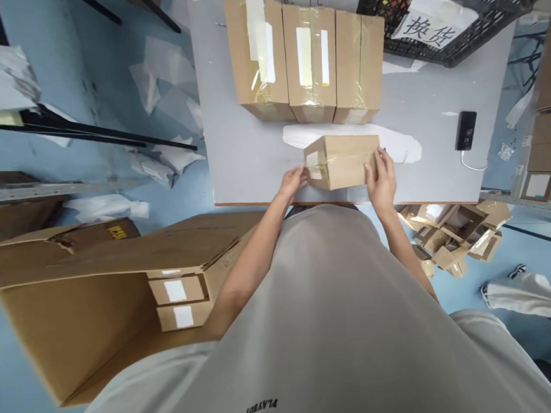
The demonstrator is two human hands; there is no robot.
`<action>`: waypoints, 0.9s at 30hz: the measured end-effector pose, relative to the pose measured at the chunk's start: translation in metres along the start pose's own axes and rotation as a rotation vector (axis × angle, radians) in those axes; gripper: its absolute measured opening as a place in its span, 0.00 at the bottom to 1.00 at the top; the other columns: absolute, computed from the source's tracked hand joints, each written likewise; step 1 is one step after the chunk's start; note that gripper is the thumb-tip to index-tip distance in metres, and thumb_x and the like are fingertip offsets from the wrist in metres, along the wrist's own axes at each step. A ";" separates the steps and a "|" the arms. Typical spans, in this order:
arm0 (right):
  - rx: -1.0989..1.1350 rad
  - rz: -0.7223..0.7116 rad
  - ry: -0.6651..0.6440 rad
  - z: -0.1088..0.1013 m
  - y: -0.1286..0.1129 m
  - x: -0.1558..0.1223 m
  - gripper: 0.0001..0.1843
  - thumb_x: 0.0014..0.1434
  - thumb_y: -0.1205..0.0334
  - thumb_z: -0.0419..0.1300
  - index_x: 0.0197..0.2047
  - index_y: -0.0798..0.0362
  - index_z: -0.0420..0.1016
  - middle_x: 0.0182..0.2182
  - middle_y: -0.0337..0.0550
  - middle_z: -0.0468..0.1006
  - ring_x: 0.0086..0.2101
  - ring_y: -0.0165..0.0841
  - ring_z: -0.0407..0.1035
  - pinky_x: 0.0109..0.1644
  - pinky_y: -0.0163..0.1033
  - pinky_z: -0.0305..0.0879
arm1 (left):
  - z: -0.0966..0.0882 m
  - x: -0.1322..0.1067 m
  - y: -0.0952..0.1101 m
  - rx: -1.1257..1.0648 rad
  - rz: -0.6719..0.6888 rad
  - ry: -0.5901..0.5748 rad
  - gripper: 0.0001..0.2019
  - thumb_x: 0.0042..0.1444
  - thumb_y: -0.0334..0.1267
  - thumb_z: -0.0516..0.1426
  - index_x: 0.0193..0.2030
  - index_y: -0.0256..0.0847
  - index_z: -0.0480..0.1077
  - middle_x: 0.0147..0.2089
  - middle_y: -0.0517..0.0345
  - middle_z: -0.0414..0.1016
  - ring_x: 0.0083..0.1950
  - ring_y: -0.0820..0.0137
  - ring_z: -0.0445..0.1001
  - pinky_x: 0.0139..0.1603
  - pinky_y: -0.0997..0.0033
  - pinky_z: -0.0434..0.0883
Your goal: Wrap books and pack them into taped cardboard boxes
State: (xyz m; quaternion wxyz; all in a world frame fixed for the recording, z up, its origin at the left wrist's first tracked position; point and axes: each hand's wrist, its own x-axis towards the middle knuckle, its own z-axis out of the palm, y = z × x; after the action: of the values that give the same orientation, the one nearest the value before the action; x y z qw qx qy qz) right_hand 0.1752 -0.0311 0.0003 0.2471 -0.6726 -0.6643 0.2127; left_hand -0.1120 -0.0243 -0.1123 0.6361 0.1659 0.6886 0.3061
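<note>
A small brown cardboard box (354, 162) lies near the front edge of the grey table, with clear tape and a white label at its left end. My left hand (294, 183) has its fingertips closed at that taped end; whether they pinch the tape or the cardboard is too small to tell. Around the right end, my right hand (382, 180) grips the box with thumb and fingers. A white paper sheet (407, 148) sticks out from behind and beneath the box. Just beyond stand three taped cardboard boxes (311, 64) side by side, some with white labels.
At the back right of the table (424, 96) sits a black plastic crate (455, 59) with a handwritten paper sign. A black phone-like device (466, 130) lies with a white cable. A large open carton (99, 328) holds boxes at my left; opened cartons (463, 227) lie on the floor right.
</note>
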 end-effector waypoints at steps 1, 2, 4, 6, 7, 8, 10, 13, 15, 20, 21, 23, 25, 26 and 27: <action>0.005 0.027 0.031 -0.005 0.012 0.001 0.35 0.82 0.37 0.46 0.78 0.48 0.73 0.73 0.59 0.70 0.76 0.48 0.65 0.83 0.62 0.62 | 0.004 -0.003 0.003 -0.013 0.028 0.004 0.16 0.67 0.53 0.66 0.45 0.40 0.79 0.55 0.39 0.87 0.55 0.58 0.86 0.60 0.55 0.82; 0.021 0.058 0.054 -0.009 0.023 0.001 0.35 0.82 0.37 0.46 0.77 0.49 0.74 0.72 0.59 0.71 0.75 0.48 0.66 0.81 0.61 0.63 | 0.007 -0.006 0.006 -0.013 0.067 0.005 0.16 0.67 0.52 0.66 0.47 0.40 0.80 0.56 0.39 0.87 0.56 0.58 0.86 0.61 0.55 0.82; 0.083 0.118 0.081 -0.011 0.041 0.002 0.34 0.81 0.38 0.47 0.74 0.50 0.76 0.69 0.60 0.73 0.72 0.48 0.69 0.79 0.61 0.66 | 0.007 -0.012 0.013 0.023 0.168 0.009 0.18 0.64 0.52 0.69 0.51 0.39 0.81 0.57 0.41 0.87 0.58 0.56 0.85 0.63 0.54 0.81; 0.153 0.162 0.089 -0.002 0.052 0.002 0.33 0.80 0.39 0.48 0.72 0.50 0.77 0.68 0.60 0.74 0.71 0.47 0.70 0.78 0.61 0.67 | -0.001 -0.019 0.021 0.067 0.280 0.037 0.22 0.62 0.53 0.71 0.55 0.39 0.82 0.59 0.43 0.86 0.59 0.55 0.85 0.63 0.54 0.82; 0.181 0.178 0.084 0.005 0.055 0.002 0.32 0.80 0.40 0.48 0.71 0.50 0.78 0.68 0.60 0.75 0.71 0.46 0.70 0.78 0.60 0.66 | -0.007 -0.023 0.026 0.085 0.330 0.061 0.23 0.63 0.54 0.71 0.57 0.40 0.81 0.59 0.44 0.86 0.59 0.55 0.84 0.63 0.54 0.82; 0.206 0.196 0.068 0.014 0.055 0.002 0.31 0.79 0.42 0.48 0.70 0.50 0.78 0.67 0.59 0.76 0.70 0.46 0.70 0.79 0.60 0.66 | -0.015 -0.026 0.030 0.099 0.373 0.085 0.24 0.64 0.56 0.70 0.58 0.41 0.81 0.59 0.45 0.86 0.59 0.55 0.84 0.63 0.54 0.82; 0.264 0.252 -0.012 0.035 0.050 0.002 0.29 0.78 0.44 0.49 0.67 0.50 0.80 0.65 0.58 0.79 0.68 0.44 0.72 0.78 0.59 0.67 | -0.032 -0.030 0.037 0.126 0.448 0.134 0.24 0.67 0.59 0.67 0.59 0.43 0.81 0.56 0.48 0.85 0.59 0.56 0.83 0.63 0.55 0.82; 0.389 0.383 -0.176 0.058 0.031 -0.001 0.25 0.74 0.46 0.55 0.61 0.51 0.82 0.61 0.57 0.83 0.62 0.44 0.76 0.72 0.54 0.73 | -0.052 -0.032 0.043 0.187 0.513 0.194 0.21 0.69 0.58 0.66 0.55 0.43 0.81 0.49 0.50 0.84 0.55 0.57 0.83 0.62 0.56 0.80; 0.473 0.472 -0.197 0.063 0.018 -0.004 0.24 0.72 0.44 0.57 0.58 0.51 0.83 0.60 0.57 0.84 0.60 0.43 0.77 0.69 0.51 0.76 | -0.058 -0.029 0.041 0.232 0.497 0.239 0.20 0.68 0.56 0.67 0.53 0.41 0.80 0.45 0.51 0.82 0.53 0.57 0.82 0.62 0.57 0.79; 0.536 0.492 -0.116 0.050 -0.004 -0.007 0.27 0.71 0.35 0.60 0.54 0.49 0.80 0.58 0.55 0.84 0.55 0.42 0.79 0.62 0.47 0.79 | -0.051 -0.022 0.030 0.262 0.368 0.340 0.20 0.66 0.55 0.69 0.50 0.41 0.76 0.42 0.54 0.79 0.48 0.60 0.81 0.60 0.59 0.78; 0.501 0.478 -0.111 0.047 -0.008 -0.006 0.27 0.70 0.34 0.62 0.54 0.49 0.79 0.57 0.54 0.85 0.53 0.42 0.79 0.61 0.45 0.79 | -0.047 -0.020 0.028 0.244 0.367 0.357 0.20 0.66 0.55 0.69 0.50 0.41 0.75 0.43 0.54 0.79 0.49 0.61 0.81 0.60 0.60 0.77; 0.418 0.468 -0.115 0.042 -0.015 -0.005 0.26 0.68 0.34 0.65 0.52 0.48 0.79 0.53 0.52 0.85 0.49 0.41 0.80 0.58 0.44 0.78 | -0.038 -0.019 0.026 0.194 0.396 0.387 0.19 0.66 0.53 0.69 0.51 0.41 0.74 0.46 0.53 0.79 0.52 0.61 0.81 0.61 0.62 0.77; 0.351 0.472 -0.134 0.039 -0.022 -0.006 0.24 0.68 0.35 0.66 0.49 0.48 0.80 0.48 0.47 0.86 0.47 0.40 0.80 0.59 0.44 0.77 | -0.029 -0.018 0.026 0.156 0.429 0.421 0.18 0.68 0.52 0.68 0.52 0.41 0.73 0.49 0.51 0.79 0.55 0.61 0.80 0.62 0.64 0.76; 0.325 0.474 -0.147 0.038 -0.026 -0.007 0.22 0.69 0.36 0.66 0.46 0.48 0.80 0.46 0.46 0.86 0.46 0.40 0.80 0.60 0.44 0.76 | -0.024 -0.019 0.027 0.147 0.440 0.439 0.17 0.70 0.52 0.67 0.52 0.41 0.73 0.50 0.51 0.79 0.56 0.61 0.80 0.63 0.64 0.75; 0.303 0.476 -0.162 0.038 -0.029 -0.008 0.22 0.70 0.36 0.65 0.45 0.47 0.80 0.44 0.45 0.87 0.47 0.41 0.80 0.61 0.45 0.75 | -0.021 -0.019 0.028 0.139 0.446 0.454 0.15 0.71 0.50 0.67 0.51 0.41 0.73 0.50 0.51 0.79 0.57 0.62 0.79 0.63 0.65 0.75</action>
State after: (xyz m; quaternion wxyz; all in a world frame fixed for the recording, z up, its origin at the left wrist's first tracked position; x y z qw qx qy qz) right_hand 0.1289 -0.0373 -0.0118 0.2342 -0.7458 -0.4660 0.4144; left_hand -0.1343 -0.0196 -0.0798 0.3707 0.2830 0.7789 0.4193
